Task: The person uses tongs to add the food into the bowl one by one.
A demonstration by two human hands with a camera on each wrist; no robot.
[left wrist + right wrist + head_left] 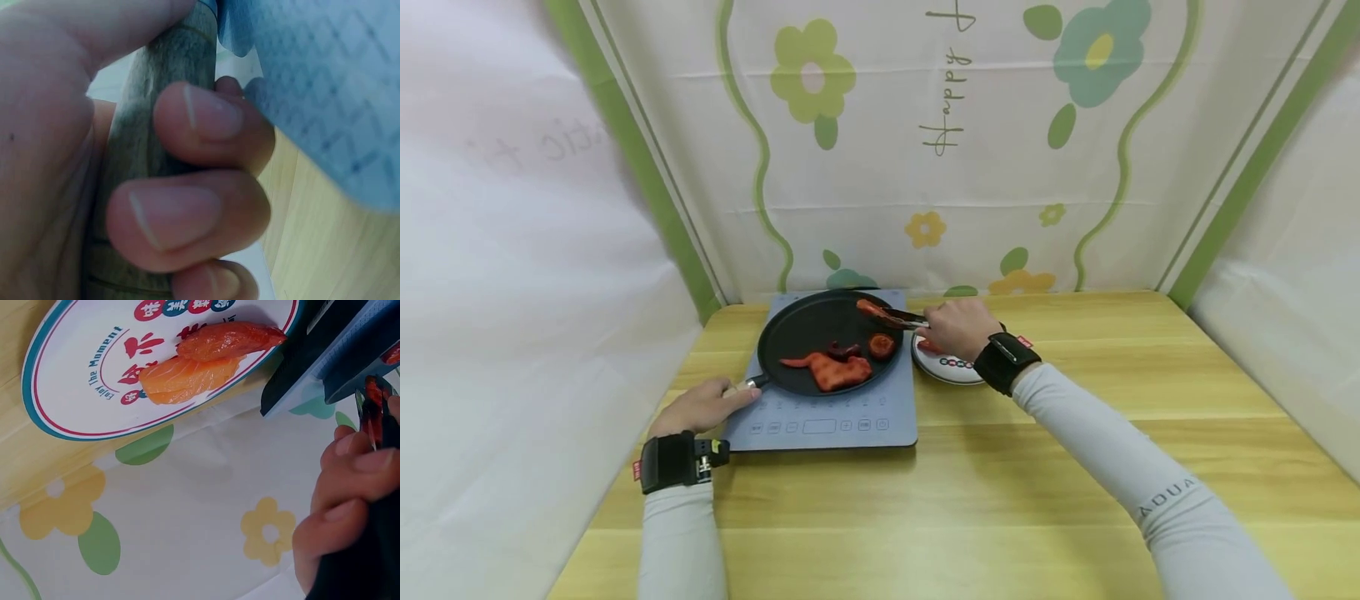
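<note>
My left hand [703, 407] grips the wooden handle [184, 56] of a flat black frying pan [801, 333], with the fingers curled round it in the left wrist view. My right hand [958, 327] holds dark tongs [907, 317] over the pan's right side. Between the tongs' tips is a long reddish food piece [871, 309]; whether it touches the pan I cannot tell. In the pan lie a flat red-orange meat piece [838, 373], a small dark red piece [842, 351] and a round reddish piece [882, 346].
The pan stands on a pale blue induction cooker [820, 412]. To its right, partly under my right hand, is a white plate [69, 369] bearing an orange salmon-like slice [187, 380] and a glossy red piece [228, 342]. A flower-printed cloth [865, 167] hangs behind the wooden table [1037, 500].
</note>
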